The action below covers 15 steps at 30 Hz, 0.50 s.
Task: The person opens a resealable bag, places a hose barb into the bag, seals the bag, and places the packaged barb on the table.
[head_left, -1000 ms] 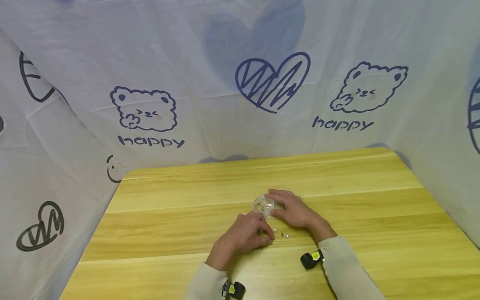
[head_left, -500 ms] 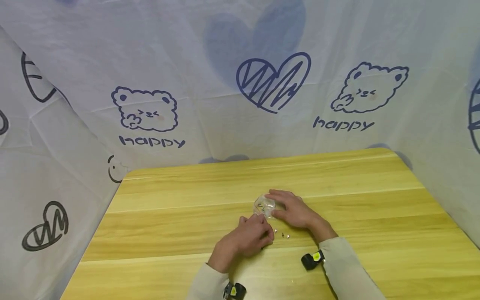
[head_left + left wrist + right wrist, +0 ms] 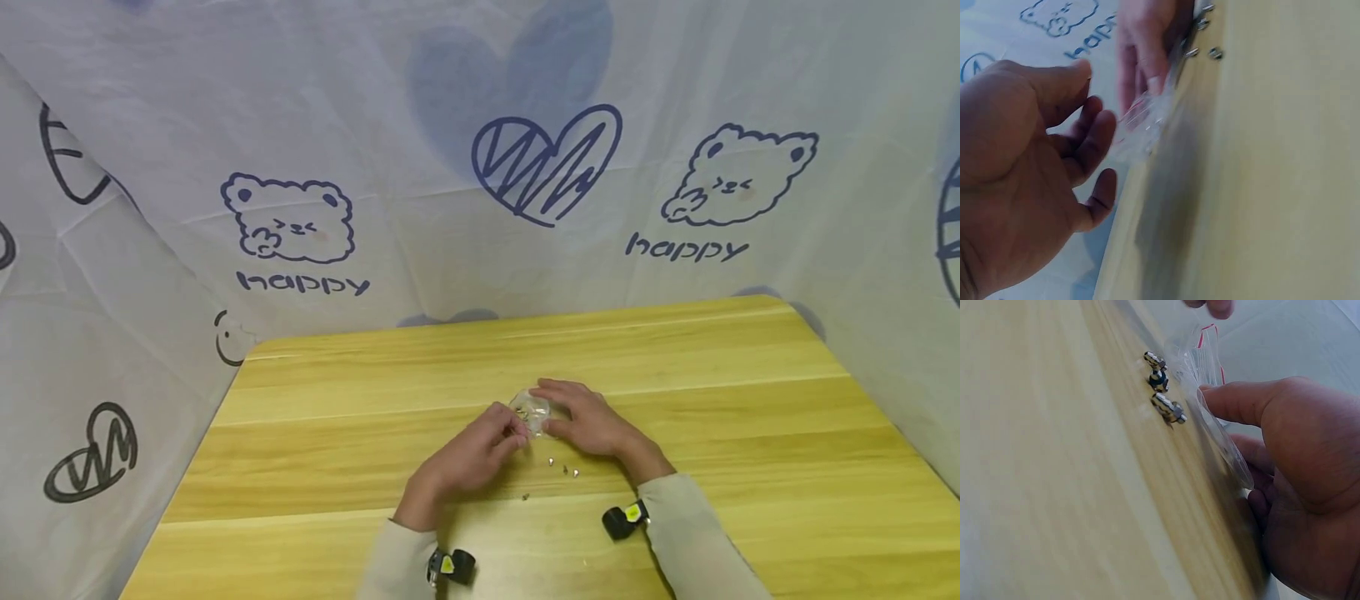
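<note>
My right hand (image 3: 588, 421) holds a clear plastic zip bag (image 3: 536, 408) with a red strip near its mouth. The thumb presses on the film in the right wrist view, and the other fingers lie behind it. Small shiny pieces sit inside. At the bag's left side is my left hand (image 3: 472, 454), thumb and forefinger pinched together. A tiny dark bit shows at those fingertips in the left wrist view, seemingly one small metal fastener, mostly hidden. Several short metal fasteners (image 3: 1168, 409) lie on the table close to the right thumb.
The wood-grain table (image 3: 337, 458) runs under both hands. One more fastener (image 3: 525, 497) lies apart, nearer the front. A white cloth with blue drawings (image 3: 420, 250) hangs behind the table and at its sides.
My left hand has lifted from beside the loose fasteners and moved up and left to the bag, uncovering the front fastener. The right hand stays in place on the bag.
</note>
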Tool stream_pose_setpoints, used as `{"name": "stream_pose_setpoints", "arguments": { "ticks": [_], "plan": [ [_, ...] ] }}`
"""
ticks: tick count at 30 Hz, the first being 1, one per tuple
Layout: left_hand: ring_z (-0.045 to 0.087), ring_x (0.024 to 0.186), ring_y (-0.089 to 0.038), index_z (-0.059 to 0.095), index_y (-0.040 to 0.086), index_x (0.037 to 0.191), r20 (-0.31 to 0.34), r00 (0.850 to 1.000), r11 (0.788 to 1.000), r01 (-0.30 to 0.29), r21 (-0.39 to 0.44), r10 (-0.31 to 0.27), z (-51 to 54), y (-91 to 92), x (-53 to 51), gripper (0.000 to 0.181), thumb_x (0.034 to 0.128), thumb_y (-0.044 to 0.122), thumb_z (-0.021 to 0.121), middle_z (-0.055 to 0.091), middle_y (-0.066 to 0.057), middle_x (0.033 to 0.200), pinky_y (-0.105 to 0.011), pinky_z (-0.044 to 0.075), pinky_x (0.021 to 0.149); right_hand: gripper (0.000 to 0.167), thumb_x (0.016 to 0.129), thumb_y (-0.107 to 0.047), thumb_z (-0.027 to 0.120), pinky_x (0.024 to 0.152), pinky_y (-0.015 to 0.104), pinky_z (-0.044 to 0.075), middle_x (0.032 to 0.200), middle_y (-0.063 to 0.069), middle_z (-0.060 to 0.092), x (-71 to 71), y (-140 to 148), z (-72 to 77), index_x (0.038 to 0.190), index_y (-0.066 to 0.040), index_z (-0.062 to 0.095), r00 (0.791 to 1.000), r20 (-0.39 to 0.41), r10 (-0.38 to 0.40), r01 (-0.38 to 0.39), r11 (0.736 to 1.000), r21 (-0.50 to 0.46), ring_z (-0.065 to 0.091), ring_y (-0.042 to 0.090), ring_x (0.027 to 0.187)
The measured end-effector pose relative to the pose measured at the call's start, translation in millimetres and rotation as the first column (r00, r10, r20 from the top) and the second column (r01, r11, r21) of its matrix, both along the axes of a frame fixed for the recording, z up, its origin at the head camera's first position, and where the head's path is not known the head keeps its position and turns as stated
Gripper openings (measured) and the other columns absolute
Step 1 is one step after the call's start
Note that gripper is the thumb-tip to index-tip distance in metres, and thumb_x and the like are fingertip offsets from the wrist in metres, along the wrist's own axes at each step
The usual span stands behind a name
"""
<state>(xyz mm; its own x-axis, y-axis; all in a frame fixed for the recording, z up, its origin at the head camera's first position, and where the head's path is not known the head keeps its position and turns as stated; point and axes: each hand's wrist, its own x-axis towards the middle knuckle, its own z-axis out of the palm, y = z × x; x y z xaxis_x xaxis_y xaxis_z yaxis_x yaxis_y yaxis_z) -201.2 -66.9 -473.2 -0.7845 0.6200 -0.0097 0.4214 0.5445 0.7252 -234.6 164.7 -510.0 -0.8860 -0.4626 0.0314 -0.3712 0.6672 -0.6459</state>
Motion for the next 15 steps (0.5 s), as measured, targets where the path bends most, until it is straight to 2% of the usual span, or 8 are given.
{"name": "stream_pose_setpoints", "arguments": {
  "ticks": [2,6,9,15],
  "plan": [
    [0.049,0.096,-0.013,0.055,0.012,0.104,-0.002,0.999,0.998,-0.049,0.049,0.049,1.3,-2.5,-4.5,0.012,0.1029,0.02,0.045,0.047,-0.001,0.105,-0.029,0.044,0.087,0.049,0.093,-0.026,0.062,0.111,0.065,0.019,0.154,0.009,0.038,-0.3,-0.7,0.6,0.141,-0.021,0.05,1.0,-0.011,0.003,-0.003,1.0,0.003,0.031,0.037,0.142],
    [0.045,0.1,-0.018,0.056,0.01,0.105,-0.043,0.991,0.99,-0.126,0.064,0.129,-0.4,-1.7,-12.6,0.015,0.103,0.02,0.045,0.047,-0.005,0.108,-0.035,0.038,0.088,0.05,0.093,-0.027,0.062,0.11,0.065,0.021,0.153,0.01,0.039,-0.5,-0.8,2.0,0.141,-0.02,0.051,1.0,-0.026,0.006,-0.006,1.0,0.01,0.032,0.037,0.141],
    [0.043,0.104,-0.021,0.058,0.009,0.105,-0.09,0.985,0.989,-0.145,0.032,0.148,-5.0,1.5,-15.9,0.016,0.1026,0.02,0.046,0.049,-0.006,0.11,-0.039,0.033,0.088,0.05,0.093,-0.026,0.062,0.11,0.065,0.021,0.153,0.01,0.039,-0.3,-0.3,2.5,0.141,-0.02,0.051,1.0,-0.022,0.002,-0.002,1.0,0.009,0.032,0.037,0.142],
    [0.041,0.108,-0.024,0.059,0.011,0.104,-0.117,0.977,0.984,-0.179,0.013,0.18,-11.8,6.6,-17.4,0.015,0.1019,0.021,0.048,0.048,-0.006,0.115,-0.039,0.028,0.085,0.049,0.093,-0.027,0.063,0.109,0.065,0.021,0.153,0.009,0.039,-1.0,-1.6,-0.3,0.14,-0.02,0.051,1.0,-0.024,0.003,-0.002,1.0,0.007,0.033,0.037,0.141]
  ]
}}
